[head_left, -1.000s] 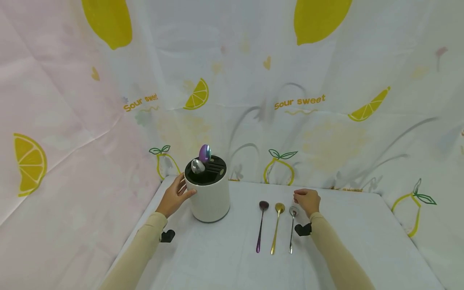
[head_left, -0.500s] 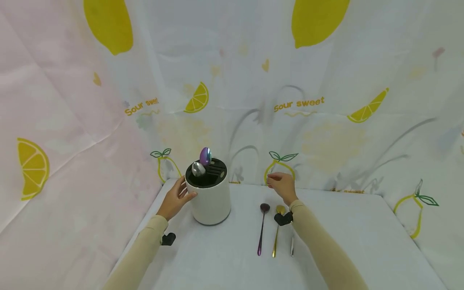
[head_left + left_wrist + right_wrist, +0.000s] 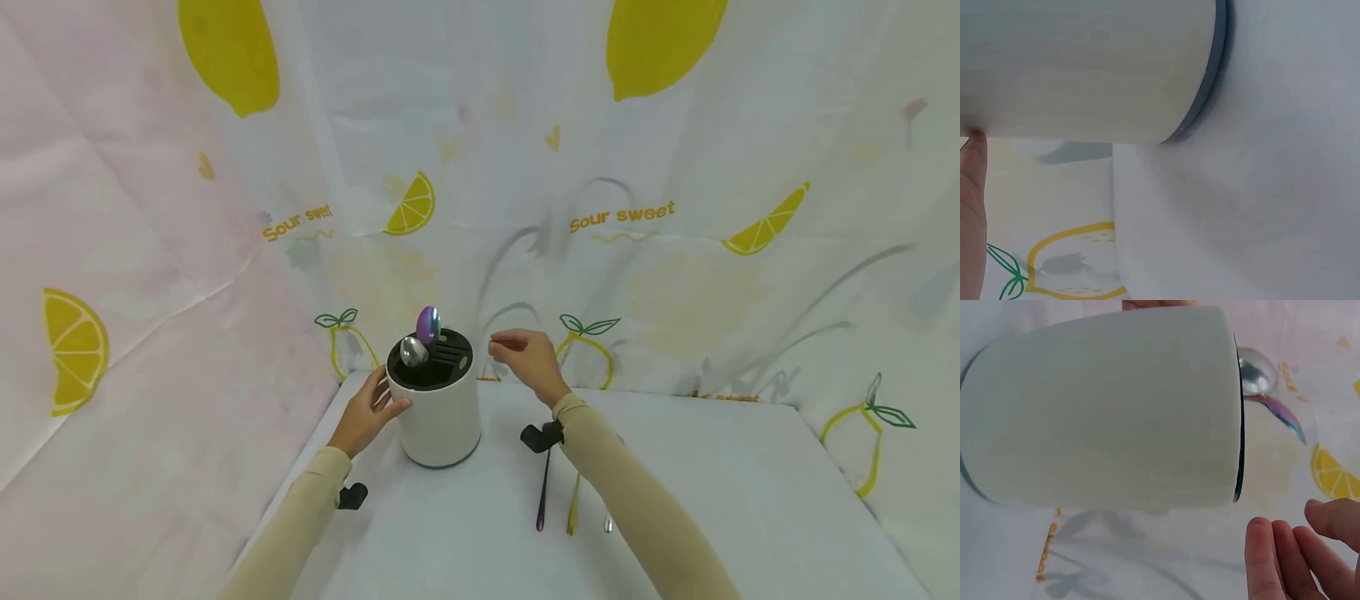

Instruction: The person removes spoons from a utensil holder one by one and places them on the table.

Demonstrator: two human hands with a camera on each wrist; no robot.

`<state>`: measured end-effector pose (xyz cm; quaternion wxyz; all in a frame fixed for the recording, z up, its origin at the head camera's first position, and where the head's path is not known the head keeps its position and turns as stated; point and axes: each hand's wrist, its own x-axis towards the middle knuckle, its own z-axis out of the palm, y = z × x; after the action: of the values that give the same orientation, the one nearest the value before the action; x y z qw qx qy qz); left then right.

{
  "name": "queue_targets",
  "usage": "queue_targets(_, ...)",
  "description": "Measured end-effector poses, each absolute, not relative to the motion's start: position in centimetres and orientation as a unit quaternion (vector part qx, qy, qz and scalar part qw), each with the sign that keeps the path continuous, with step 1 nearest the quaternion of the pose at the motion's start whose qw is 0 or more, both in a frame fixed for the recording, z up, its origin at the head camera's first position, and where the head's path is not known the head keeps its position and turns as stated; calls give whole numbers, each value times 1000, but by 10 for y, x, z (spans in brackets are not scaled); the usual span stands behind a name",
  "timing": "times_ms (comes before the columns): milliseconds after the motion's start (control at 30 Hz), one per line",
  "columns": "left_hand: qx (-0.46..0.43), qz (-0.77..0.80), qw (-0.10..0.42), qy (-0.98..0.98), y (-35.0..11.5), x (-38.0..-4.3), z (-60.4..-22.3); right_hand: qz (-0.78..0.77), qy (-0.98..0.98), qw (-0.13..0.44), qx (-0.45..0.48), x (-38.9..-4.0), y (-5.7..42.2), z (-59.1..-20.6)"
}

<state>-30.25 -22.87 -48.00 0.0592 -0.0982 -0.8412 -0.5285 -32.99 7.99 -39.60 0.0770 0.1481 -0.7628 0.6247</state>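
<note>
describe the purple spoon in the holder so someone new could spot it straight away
On the white table, find the white holder touched by the left hand. A plain silver spoon pokes from its black top. The purple spoon sticks up beside it, higher in the head view and shimmering purple-blue, not silver.

White cylindrical utensil holder [image 3: 439, 427], upright, far left on the table [image 3: 457, 546]; plain wall, dark base ring, black top with parallel slots toward the right. Two spoons stand in it, bowls up: shiny silver spoon [image 3: 413, 352] nearer, its rounded bowl low over the top; purple-blue iridescent spoon [image 3: 428, 325] just beyond, higher. Cannot tell which openings take their handles. Right of the holder, apart from it, three spoons lie in a row, handle ends near: dark purple-ended spoon [image 3: 542, 504], gold spoon [image 3: 573, 508], second silver spoon [image 3: 608, 524]. Bowls mostly hidden.
</note>
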Motion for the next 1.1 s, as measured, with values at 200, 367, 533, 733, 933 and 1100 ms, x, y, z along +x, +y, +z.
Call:
queue_targets(200,-94,-530,53,-841,-229,-297,-488,623,-763,50,165,-319,57,-396)
queue_targets(367,-93,-537,46,-837,-228,-292,-491,652,-738,20,173,-317,41,-399)
queue_targets(533,-96,-539,52,-835,-228,-291,-489,668,-724,-5,174,-318,28,-397)
queue_targets(733,-99,-536,59,-836,-229,-294,-485,696,-698,-3,169,-324,13,-390)
queue_targets(933,-96,-533,59,-839,-229,-299,-482,754,-642,1,138,-331,3,-384)
queue_targets(1100,-95,-526,64,-843,-229,-301,-482,777,-615,0,133,-334,-2,-381)
